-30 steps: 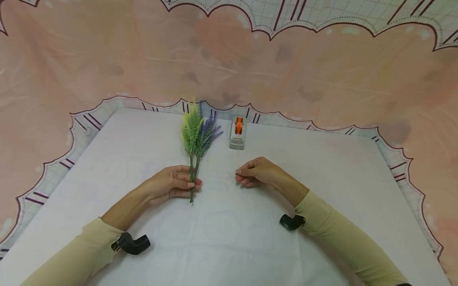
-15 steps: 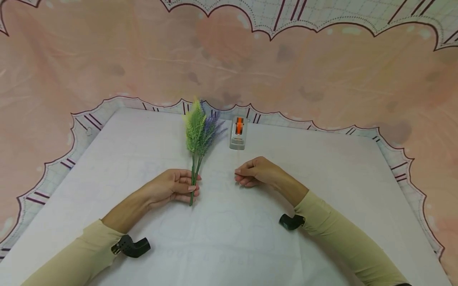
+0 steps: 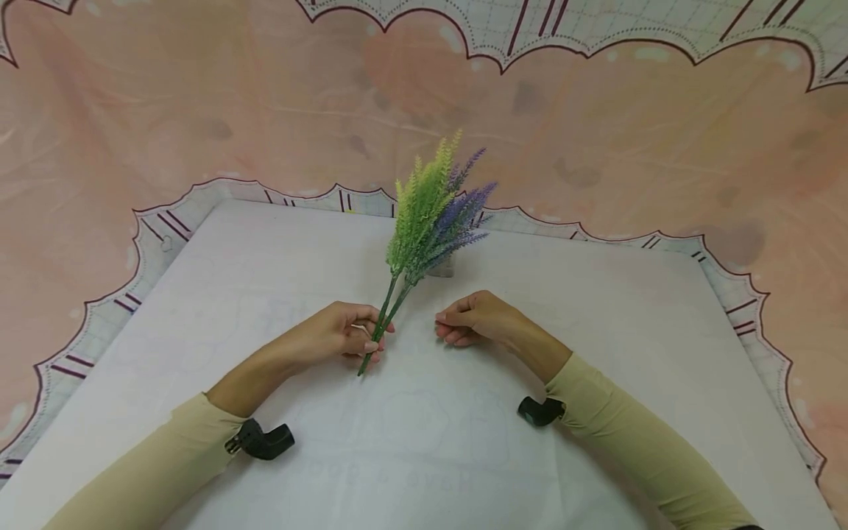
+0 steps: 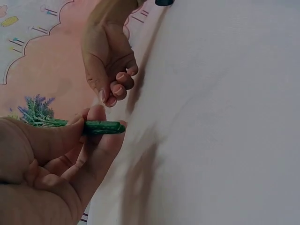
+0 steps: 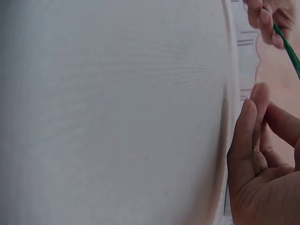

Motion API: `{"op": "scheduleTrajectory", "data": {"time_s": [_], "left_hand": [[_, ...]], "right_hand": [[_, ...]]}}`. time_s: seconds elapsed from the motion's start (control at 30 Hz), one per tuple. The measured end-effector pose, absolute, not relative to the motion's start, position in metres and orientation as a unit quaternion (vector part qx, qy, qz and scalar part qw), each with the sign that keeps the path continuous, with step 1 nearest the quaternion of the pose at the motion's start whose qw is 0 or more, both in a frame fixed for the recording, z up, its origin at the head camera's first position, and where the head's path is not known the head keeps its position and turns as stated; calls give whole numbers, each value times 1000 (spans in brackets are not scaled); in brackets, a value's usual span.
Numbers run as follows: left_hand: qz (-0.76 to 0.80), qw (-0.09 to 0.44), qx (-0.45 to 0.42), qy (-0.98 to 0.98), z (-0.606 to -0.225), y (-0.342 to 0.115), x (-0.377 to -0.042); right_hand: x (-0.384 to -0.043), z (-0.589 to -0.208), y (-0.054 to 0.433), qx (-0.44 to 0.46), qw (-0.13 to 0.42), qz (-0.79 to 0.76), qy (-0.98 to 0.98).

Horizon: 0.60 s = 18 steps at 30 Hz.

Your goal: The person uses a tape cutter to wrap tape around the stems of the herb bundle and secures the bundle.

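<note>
In the head view my left hand [image 3: 344, 331] pinches the stems of a bunch of artificial lavender [image 3: 424, 221], with yellow-green and purple flower spikes. The bunch leans up to the right, and its stem ends poke out below my thumb. The left wrist view shows the green stems [image 4: 104, 127] held between thumb and fingers. My right hand [image 3: 473, 318] stays low over the white table, fingers loosely curled, thumb near the forefinger; nothing shows between them. A small grey tape dispenser [image 3: 441, 269] is mostly hidden behind the flowers.
A white-covered table [image 3: 424, 442] spreads under both hands. Beyond its far edge hangs a peach patterned cloth [image 3: 265, 110] with a scalloped border. Black wrist cameras [image 3: 261, 439] sit at both sleeve cuffs.
My left hand has lifted the lavender and moved slightly right, tilting it rightward. The flowers now cover most of the tape dispenser. My right hand has stayed in place.
</note>
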<state>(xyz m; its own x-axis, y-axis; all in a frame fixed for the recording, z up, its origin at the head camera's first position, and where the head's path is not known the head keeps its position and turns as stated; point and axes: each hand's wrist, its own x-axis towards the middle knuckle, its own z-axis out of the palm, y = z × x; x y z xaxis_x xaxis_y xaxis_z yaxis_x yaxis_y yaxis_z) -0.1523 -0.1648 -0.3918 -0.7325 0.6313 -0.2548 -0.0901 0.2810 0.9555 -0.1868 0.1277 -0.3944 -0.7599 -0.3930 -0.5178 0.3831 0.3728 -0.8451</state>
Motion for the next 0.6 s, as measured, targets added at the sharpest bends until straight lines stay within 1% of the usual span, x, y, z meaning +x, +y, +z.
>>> {"op": "scheduleTrajectory", "data": {"time_s": [0.27, 0.6], "left_hand": [[572, 296, 214, 735, -387, -137, -170], [513, 244, 265, 779, -386, -112, -193]], "right_hand": [[-185, -396, 127, -10, 348, -562, 750], [-184, -395, 127, -14, 356, -555, 752]]}}
